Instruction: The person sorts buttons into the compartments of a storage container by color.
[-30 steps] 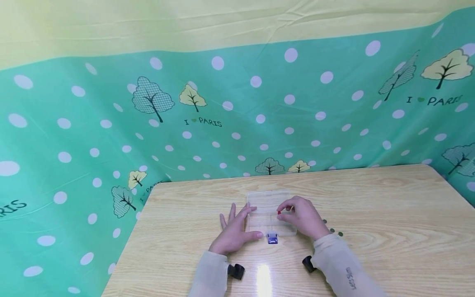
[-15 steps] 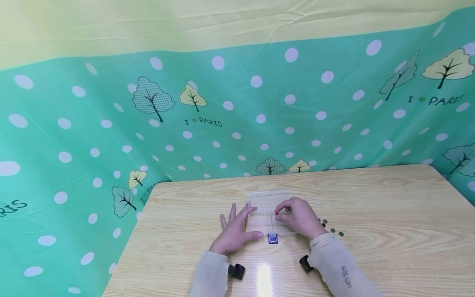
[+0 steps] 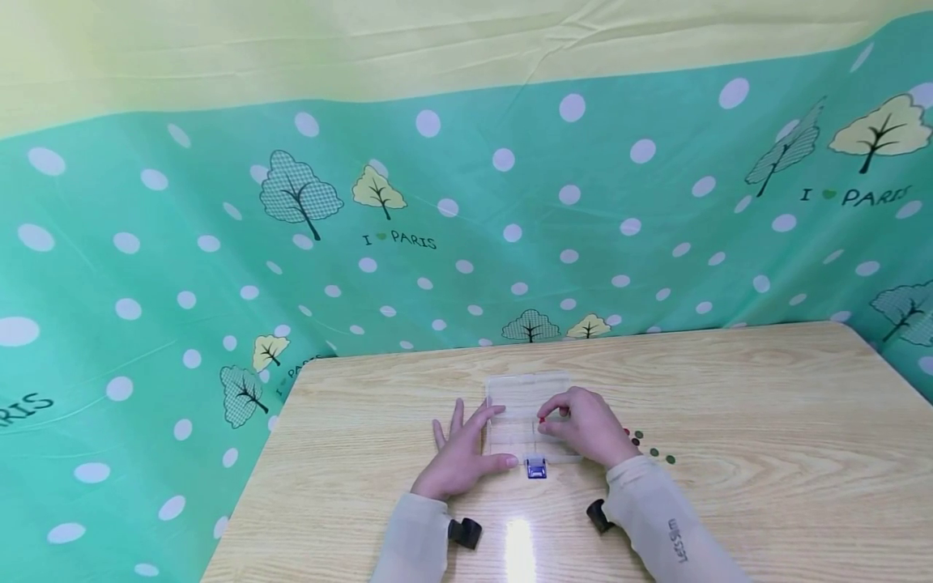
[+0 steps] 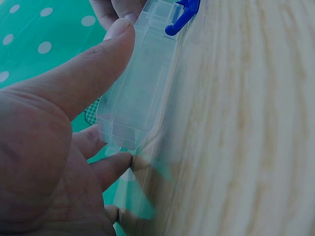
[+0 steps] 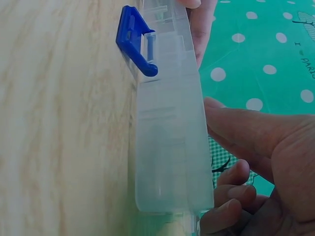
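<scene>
Lying near the right hand (image 3: pixel 589 427), small green discs (image 3: pixel 653 453).

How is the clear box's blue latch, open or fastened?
Open: the latch juts outward from the front of the box, its free edge clear of it.

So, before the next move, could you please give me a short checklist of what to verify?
1. Red piece pinched by the right hand: ok.
2. Left hand touching the clear box: ok.
3. Lid open: ok.
4. Blue latch swung outward: ok.
5. Red piece free of contact with the box: cannot tell.
6. Green discs inside the box: not ok; they lie on the table to its right.
</scene>
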A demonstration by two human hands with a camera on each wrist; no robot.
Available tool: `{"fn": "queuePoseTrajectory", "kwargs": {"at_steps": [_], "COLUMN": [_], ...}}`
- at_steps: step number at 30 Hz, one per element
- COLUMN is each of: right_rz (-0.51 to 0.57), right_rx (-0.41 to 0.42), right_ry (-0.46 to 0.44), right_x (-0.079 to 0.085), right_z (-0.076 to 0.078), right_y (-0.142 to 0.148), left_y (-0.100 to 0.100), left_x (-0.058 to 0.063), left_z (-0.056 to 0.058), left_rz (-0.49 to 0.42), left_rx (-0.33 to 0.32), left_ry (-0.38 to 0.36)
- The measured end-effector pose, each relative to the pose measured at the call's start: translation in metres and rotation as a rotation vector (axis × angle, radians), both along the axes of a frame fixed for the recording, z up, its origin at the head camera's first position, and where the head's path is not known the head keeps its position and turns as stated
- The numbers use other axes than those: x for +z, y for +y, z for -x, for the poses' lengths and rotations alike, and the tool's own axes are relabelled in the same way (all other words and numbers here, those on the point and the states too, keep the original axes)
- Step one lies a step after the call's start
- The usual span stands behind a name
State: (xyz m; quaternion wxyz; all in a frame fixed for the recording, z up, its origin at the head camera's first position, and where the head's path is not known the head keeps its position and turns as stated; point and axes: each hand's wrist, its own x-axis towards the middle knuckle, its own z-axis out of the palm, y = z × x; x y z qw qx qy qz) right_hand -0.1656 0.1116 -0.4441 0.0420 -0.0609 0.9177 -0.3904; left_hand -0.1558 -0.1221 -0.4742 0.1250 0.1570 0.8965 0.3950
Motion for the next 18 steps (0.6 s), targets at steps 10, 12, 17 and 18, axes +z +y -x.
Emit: {"fn": "queuePoseTrajectory", "kwargs": {"at_steps": [10,12,17,18], "right_rz": [0.007,0.007,0.008,0.008], "right_rx": [-0.006,-0.005,-0.018,-0.021], "right_ry": [-0.016,-0.015,-0.024,-0.025], "right_x": [0.0014,0.002,0.0043,0.0049], "right_z": [0.0002,0.0001,-0.0002,-0.0005], "right_y": [-0.0004,0.0003,0.003,0.0035], "left_y": [0.0002,0.0,-0.0002,-0.0002], "left_x": [-0.0004,-0.0011,-0.0006,-0.0003], "left_z": [0.0003,0.0006,0.0,-0.0001], "left_rz": [0.0,0.0,0.006,0.006], "left_rx": [-0.001,-0.004,-0.005,-0.004], "left_ry": [0.004,0.007,0.006,0.007]}}
